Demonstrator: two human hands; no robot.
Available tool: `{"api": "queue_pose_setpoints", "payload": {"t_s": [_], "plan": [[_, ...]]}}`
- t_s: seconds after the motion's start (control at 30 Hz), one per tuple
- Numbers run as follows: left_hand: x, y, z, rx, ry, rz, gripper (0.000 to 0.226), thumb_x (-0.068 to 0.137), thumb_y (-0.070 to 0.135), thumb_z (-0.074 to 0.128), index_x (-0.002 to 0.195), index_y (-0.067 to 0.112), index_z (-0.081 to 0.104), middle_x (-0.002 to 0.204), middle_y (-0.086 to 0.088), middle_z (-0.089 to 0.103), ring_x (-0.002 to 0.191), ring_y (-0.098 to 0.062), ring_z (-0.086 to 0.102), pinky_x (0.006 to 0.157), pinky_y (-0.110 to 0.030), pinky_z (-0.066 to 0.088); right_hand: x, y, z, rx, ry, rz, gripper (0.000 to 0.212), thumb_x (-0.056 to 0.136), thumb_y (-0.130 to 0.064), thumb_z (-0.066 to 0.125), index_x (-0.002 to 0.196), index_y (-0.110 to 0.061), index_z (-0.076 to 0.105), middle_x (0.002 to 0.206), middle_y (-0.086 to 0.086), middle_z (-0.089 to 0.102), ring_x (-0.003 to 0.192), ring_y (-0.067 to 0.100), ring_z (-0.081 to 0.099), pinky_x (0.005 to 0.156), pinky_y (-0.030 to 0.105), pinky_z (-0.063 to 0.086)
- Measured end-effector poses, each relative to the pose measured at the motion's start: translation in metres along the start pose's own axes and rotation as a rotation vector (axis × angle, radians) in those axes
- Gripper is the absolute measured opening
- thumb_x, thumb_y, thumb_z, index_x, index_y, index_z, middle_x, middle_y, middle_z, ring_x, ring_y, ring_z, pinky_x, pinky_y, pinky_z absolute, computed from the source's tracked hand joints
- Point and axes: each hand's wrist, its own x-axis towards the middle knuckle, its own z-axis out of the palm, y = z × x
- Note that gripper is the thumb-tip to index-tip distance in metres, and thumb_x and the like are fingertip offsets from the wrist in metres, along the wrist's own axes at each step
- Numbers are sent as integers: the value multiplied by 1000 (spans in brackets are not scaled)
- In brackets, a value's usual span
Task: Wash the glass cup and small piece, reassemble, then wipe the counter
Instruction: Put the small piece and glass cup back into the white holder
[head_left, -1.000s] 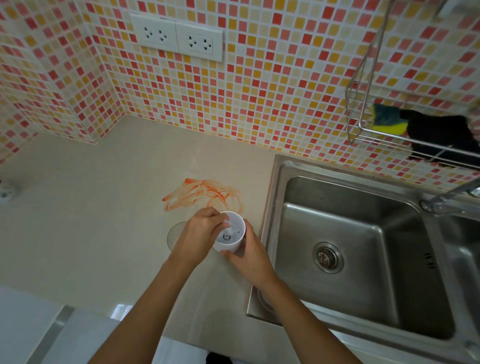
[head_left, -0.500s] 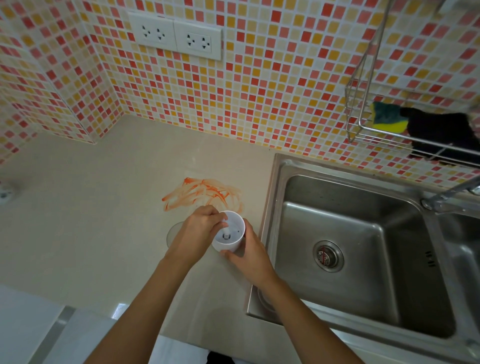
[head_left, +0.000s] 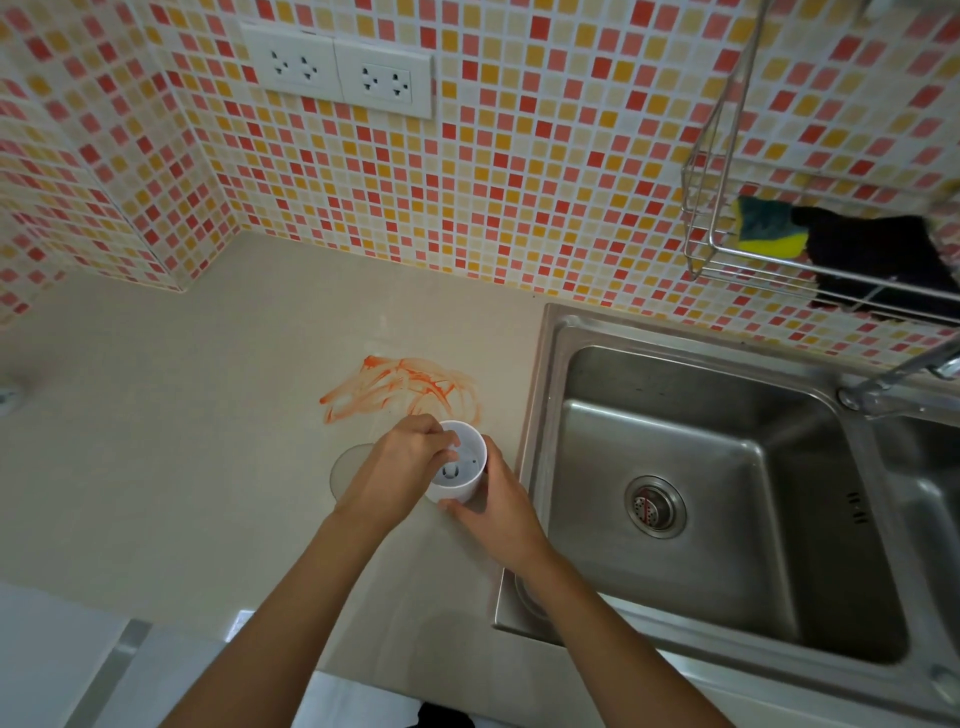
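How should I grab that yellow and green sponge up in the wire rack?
Pinch the sponge across its thickness, green scrubby top and yellow bottom, at its left end. Come down from above through the open top of the wire rack, since the front rail bars the way. The black cloth lies against its right end, so the left end is probably freer.

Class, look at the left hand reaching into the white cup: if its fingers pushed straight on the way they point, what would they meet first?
Probably the cup's inner floor, where a small hub sits; the left hand's fingertips already dip inside its rim. Depth is unclear.
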Motion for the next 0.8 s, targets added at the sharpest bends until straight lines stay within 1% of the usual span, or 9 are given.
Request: {"api": "queue_pose_setpoints", "payload": {"t_s": [0.1,0.23,0.3,0.37,0.4,0.47,0.57,0.7,0.8], "plan": [[-3,1,4,10,-25,-10,16,74,-2,76,87,8,75,86,-10,68,74,-28,67,58,-33,58,0,2,3,-21,3,24,73,77,-45,76,138,-34,37,130,-18,53,116,-4,51,94,12,45],[1,3,1,-16,-25,-8,13,78,3,67,88,5,75,85,-13,68,77,-32,66,64,-33,55,1,0,1,-35,30,28,69,75,-39,80,126,-50,36,119,-35,48,109,-16,49,82,3,41],[-1,4,-3,-12,-47,5,19,82,10,66,99,6,74,93,-14,69,87,-33,63,73,-37,56,2,-2,0,-41,29,41,72,71,-41,82,122,-53,33,116,-35,48,106,-13,51,79,3,43],[-8,3,-10,-49,-28,-56,44,88,36,57,123,10,64,117,-7,66,108,-28,54,95,-38,47,5,-2,-3,-38,42,48,78,65,-45,84,125,-50,34,121,-23,50,108,-1,54,84,13,49],[-14,1,-16,-94,11,-121,56,90,46,49,134,11,55,128,-1,59,118,-23,47,105,-30,36,5,-3,-6,-45,51,51,81,62,-45,84,127,-46,35,125,-17,49,110,3,54,86,19,50],[-29,-4,-30,-193,150,-249,60,92,44,41,143,14,44,140,3,47,130,-16,36,109,-11,16,5,-9,-18,-121,32,53,82,62,-42,83,130,-43,37,127,-10,43,109,6,50,88,23,47],[-64,-23,-40,-307,316,-437,69,78,22,52,145,14,39,144,-1,43,131,-13,35,106,-4,15,7,-22,-40,-240,-101,30,87,64,-42,82,137,-46,34,124,-7,38,105,9,48,88,25,45],[-103,-50,-23,-389,115,-610,92,69,33,63,151,17,24,154,-2,29,140,-16,27,110,-22,19,12,-49,-48,-209,-132,-43,83,55,-50,81,124,-47,35,120,-8,46,104,13,54,82,35,55],[-107,-50,-3,-441,36,-611,101,66,46,80,150,19,29,148,8,35,134,-9,34,108,-17,22,17,-71,-43,-268,-137,-116,74,56,-49,82,116,-43,39,119,-13,49,104,8,54,79,29,53]]}}
